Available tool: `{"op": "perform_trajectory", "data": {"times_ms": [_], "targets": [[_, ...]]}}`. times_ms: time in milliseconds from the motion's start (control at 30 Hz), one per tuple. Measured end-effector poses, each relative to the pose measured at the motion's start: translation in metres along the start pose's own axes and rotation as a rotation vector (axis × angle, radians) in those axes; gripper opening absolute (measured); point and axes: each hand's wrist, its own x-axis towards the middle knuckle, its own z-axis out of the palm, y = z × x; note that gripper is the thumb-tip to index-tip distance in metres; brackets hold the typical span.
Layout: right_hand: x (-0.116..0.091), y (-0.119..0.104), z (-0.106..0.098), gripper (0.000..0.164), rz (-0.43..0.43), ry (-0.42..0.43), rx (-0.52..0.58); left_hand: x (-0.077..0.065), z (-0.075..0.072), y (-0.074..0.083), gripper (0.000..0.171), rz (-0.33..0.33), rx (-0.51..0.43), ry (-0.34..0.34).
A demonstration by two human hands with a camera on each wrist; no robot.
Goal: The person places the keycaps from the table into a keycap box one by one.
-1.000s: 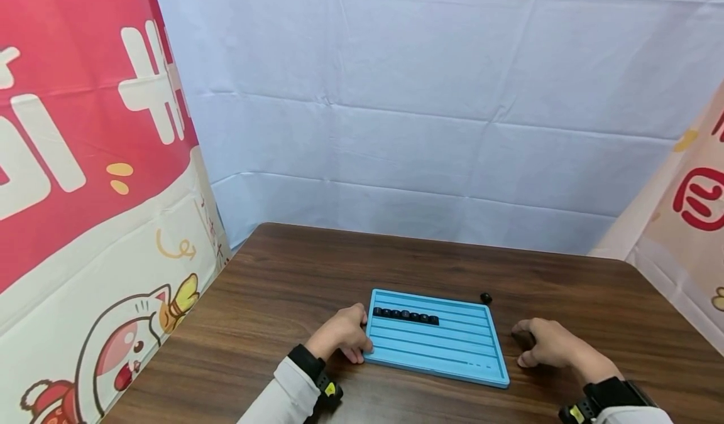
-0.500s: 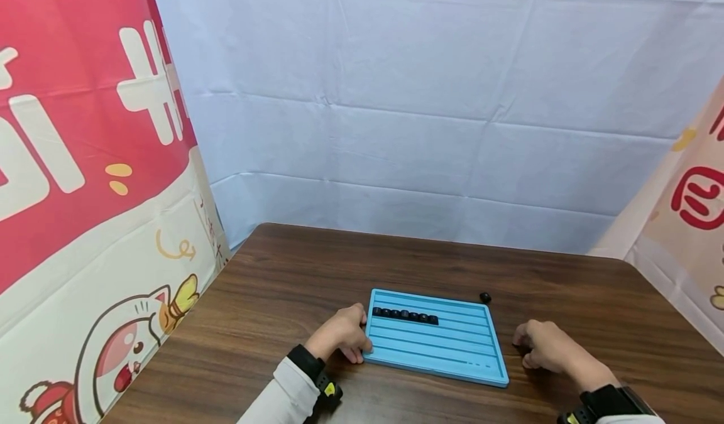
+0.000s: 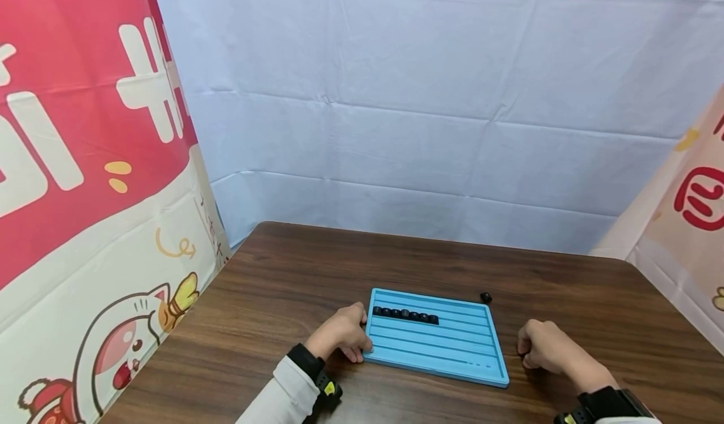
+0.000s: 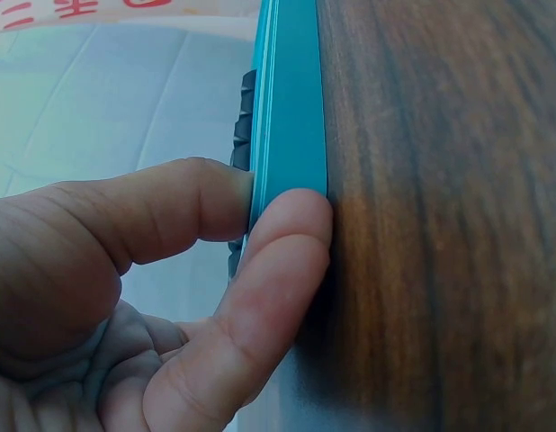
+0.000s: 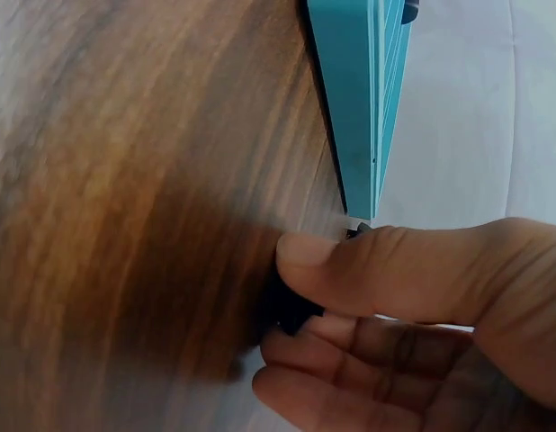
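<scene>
A light blue ridged tray (image 3: 441, 348) lies on the table, with a row of several black keycaps (image 3: 405, 315) in one of its upper grooves. At its left edge, my left hand (image 3: 339, 334) holds the rim: the thumb presses the top while the fingers (image 4: 282, 261) touch the side wall. To the right of the tray, my right hand (image 3: 548, 348) is low over the table. It pinches a black keycap (image 5: 298, 311) between thumb and fingers, mostly hidden in the head view. Another black keycap (image 3: 486, 298) lies loose just beyond the tray's far right corner.
The brown wood-grain table (image 3: 317, 260) extends around the tray on every side. A pale cloth (image 3: 396, 110) hangs behind it, and printed banners (image 3: 102, 223) hang at the left and right.
The thumb and fingers of my right hand have come together on the keycap, and the hand has shifted slightly right. My left hand and the tray stay in place.
</scene>
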Motion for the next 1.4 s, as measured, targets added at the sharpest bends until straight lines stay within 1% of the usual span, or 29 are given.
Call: {"op": "perform_trajectory", "data": {"times_ms": [233,433,533,600,733,933,1233,1400], "targets": [[-0.001,0.003,0.001,0.021,-0.019,0.012,0.017,-0.001,0.0,0.0,0.037,0.002,-0.001,-0.004],[0.001,0.005,-0.001,0.02,-0.042,0.005,0.029,-0.001,0.0,0.001,0.036,0.007,0.0,-0.008],[0.003,0.005,-0.003,0.018,-0.043,-0.006,0.018,0.0,0.001,0.001,0.036,0.008,0.0,-0.009],[0.003,0.004,-0.005,0.018,-0.027,-0.017,0.008,0.0,0.002,0.001,0.036,0.007,-0.003,-0.01],[0.004,0.001,-0.011,0.017,-0.025,-0.022,-0.033,0.002,0.003,0.001,0.036,0.002,-0.007,-0.01],[0.001,-0.002,-0.022,0.015,-0.077,0.008,-0.064,0.004,0.003,0.001,0.036,-0.003,0.001,-0.01],[-0.007,-0.006,-0.038,0.012,-0.17,0.042,-0.086,0.003,0.004,0.003,0.037,-0.001,-0.005,-0.001],[-0.009,-0.004,-0.043,0.012,-0.202,0.063,-0.094,0.003,0.004,0.002,0.038,0.002,-0.008,0.002]]}}
